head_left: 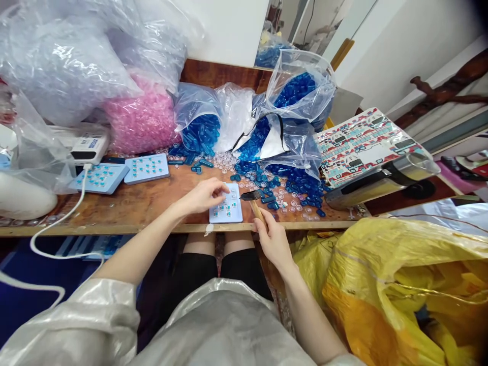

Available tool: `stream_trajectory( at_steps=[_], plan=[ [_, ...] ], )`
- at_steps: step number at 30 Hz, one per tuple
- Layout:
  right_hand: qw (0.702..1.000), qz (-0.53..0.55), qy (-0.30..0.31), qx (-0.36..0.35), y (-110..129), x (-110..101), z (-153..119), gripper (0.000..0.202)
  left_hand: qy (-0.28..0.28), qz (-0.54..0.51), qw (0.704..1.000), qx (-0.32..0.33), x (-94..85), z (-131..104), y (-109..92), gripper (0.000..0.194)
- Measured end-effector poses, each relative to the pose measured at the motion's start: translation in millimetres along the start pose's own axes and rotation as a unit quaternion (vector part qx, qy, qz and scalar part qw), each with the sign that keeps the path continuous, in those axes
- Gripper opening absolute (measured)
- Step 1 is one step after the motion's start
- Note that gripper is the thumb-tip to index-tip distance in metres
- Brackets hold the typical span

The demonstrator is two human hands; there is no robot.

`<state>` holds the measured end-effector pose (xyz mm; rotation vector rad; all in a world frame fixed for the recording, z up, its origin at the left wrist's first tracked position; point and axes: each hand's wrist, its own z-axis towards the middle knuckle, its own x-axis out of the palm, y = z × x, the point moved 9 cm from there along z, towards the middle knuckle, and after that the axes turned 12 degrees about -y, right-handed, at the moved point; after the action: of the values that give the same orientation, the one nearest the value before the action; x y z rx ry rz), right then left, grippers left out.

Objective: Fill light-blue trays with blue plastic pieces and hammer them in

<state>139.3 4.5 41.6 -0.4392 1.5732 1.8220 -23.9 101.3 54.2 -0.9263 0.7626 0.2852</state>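
A pale blue tray [235,215] with several small blue pieces lies at the table's front edge. My left hand [209,195] is over its upper left part, fingers curled together; whatever they hold is too small to make out. In my right hand [271,235] is the wooden handle of a small hammer [251,196], its dark head just right of the tray. Loose blue pieces [270,199] and clear round pieces lie beyond and to the right of the hammer.
Two more pale blue trays [147,169] lie at the left, beside a white power bank [90,147] with a cable. Behind stand bags of pink pieces [139,119] and blue pieces [200,133]. A metal-and-clear jug [375,183] lies at the right, above a yellow sack [381,254].
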Motion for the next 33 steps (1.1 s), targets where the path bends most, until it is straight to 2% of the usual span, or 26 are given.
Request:
stream_trajectory(
  at_steps=[3,6,17,22,28,33],
  plan=[
    [1.000,0.005,0.002,-0.010,5,3,0,0.037,0.040,0.015,0.999,0.008,8.8,-24,-12,0.013],
    [1.000,0.008,0.005,-0.025,11,4,-1,0.036,0.015,0.053,0.998,0.020,13.5,-33,-12,0.011],
    [1.000,-0.002,0.010,-0.028,12,2,-5,0.037,-0.026,0.101,0.994,0.041,14.3,-35,-11,0.012],
    [0.998,0.002,0.009,-0.065,25,5,-4,0.035,-0.027,0.114,0.993,0.026,14.1,-35,-12,0.013],
    [0.990,-0.071,0.071,-0.100,38,23,-1,0.033,-0.038,0.099,0.994,-0.005,12.5,-35,-13,0.023],
    [0.996,-0.010,-0.006,-0.093,42,-3,0,0.036,-0.056,0.093,0.994,-0.004,7.2,-35,-12,0.019]
  ],
)
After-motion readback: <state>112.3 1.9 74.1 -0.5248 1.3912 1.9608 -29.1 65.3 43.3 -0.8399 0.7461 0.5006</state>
